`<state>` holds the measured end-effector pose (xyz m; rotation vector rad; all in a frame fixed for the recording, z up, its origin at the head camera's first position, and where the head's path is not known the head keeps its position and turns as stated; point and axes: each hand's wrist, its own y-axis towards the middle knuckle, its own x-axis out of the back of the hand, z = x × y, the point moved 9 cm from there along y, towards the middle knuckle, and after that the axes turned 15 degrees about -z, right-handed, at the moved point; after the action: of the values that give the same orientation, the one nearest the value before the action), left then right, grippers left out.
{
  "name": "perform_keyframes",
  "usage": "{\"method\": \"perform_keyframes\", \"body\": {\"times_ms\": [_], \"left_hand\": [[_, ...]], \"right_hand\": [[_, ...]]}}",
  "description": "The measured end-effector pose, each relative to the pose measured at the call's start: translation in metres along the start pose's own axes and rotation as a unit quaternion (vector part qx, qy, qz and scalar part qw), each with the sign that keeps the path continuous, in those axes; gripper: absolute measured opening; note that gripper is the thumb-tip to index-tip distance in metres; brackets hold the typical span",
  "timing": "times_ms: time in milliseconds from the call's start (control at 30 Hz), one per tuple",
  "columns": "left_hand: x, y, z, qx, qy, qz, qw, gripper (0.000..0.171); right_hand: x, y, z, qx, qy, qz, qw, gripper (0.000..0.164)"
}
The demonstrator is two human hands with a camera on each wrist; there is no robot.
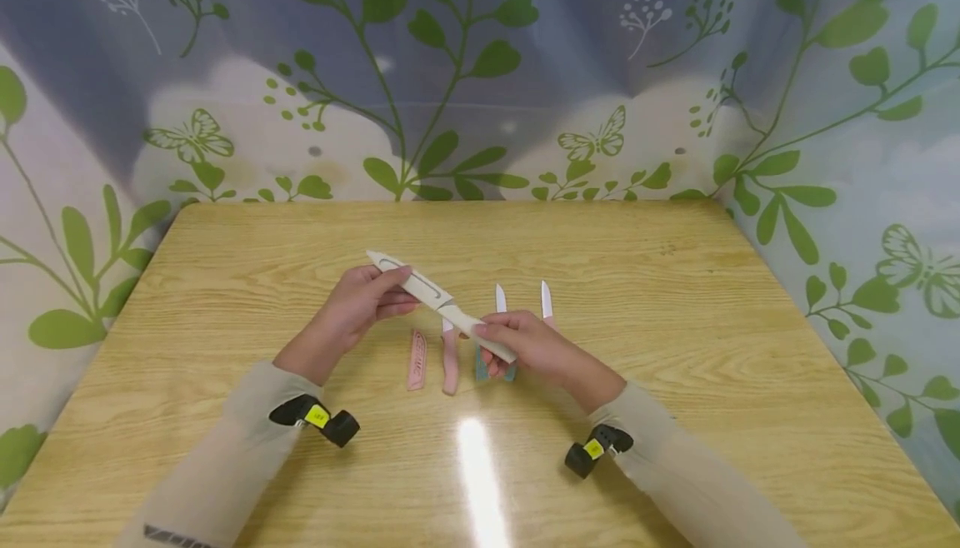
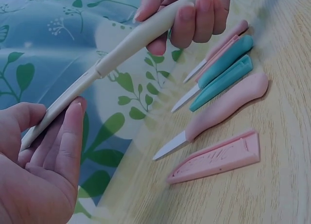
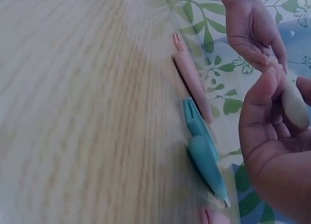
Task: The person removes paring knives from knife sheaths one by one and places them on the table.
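A cream-handled knife (image 1: 462,320) is held up over the table with its blade inside a cream sheath (image 1: 424,289). My left hand (image 1: 358,306) pinches the sheath between thumb and fingers, near its tip. On the other end, my right hand (image 1: 536,344) grips the handle. In the left wrist view the sheath's mouth meets the handle, and the blade is hidden. Below lie a pink knife (image 2: 228,105) and its pink sheath (image 2: 216,158), apart from each other. Beside them are a teal knife (image 2: 226,61) and a teal sheath (image 2: 222,83).
Farther along the row lies another pink knife (image 2: 228,39) with a pink sheath (image 3: 178,42) next to it. The bare blades point toward the back of the wooden table (image 1: 637,265). A leaf-patterned curtain (image 1: 480,73) hangs behind the table's far edge.
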<state>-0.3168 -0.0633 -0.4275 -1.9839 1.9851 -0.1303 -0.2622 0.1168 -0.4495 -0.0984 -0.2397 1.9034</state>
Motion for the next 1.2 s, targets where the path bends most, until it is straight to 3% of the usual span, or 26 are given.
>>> {"method": "perform_keyframes", "body": {"times_ms": [167, 367, 533, 867, 1200], "left_hand": [[0.001, -0.002, 0.001, -0.004, 0.015, 0.017, 0.9997, 0.029], [0.003, -0.005, 0.004, -0.002, 0.019, 0.024, 0.9995, 0.018], [0.005, -0.007, 0.007, 0.003, 0.027, 0.032, 0.9991, 0.015], [0.004, -0.009, 0.011, 0.005, 0.053, 0.064, 0.9965, 0.04], [0.006, -0.01, 0.02, 0.0, 0.101, 0.096, 0.9902, 0.042]], "right_hand": [[0.011, 0.002, -0.001, -0.014, 0.009, -0.026, 1.0, 0.036], [0.023, 0.003, -0.003, -0.031, 0.031, -0.057, 0.997, 0.027], [0.031, 0.003, -0.003, -0.031, 0.043, -0.074, 0.996, 0.03], [0.046, 0.003, 0.001, -0.024, 0.048, -0.106, 0.993, 0.019], [0.056, 0.003, 0.005, -0.018, 0.054, -0.136, 0.989, 0.016]]}}
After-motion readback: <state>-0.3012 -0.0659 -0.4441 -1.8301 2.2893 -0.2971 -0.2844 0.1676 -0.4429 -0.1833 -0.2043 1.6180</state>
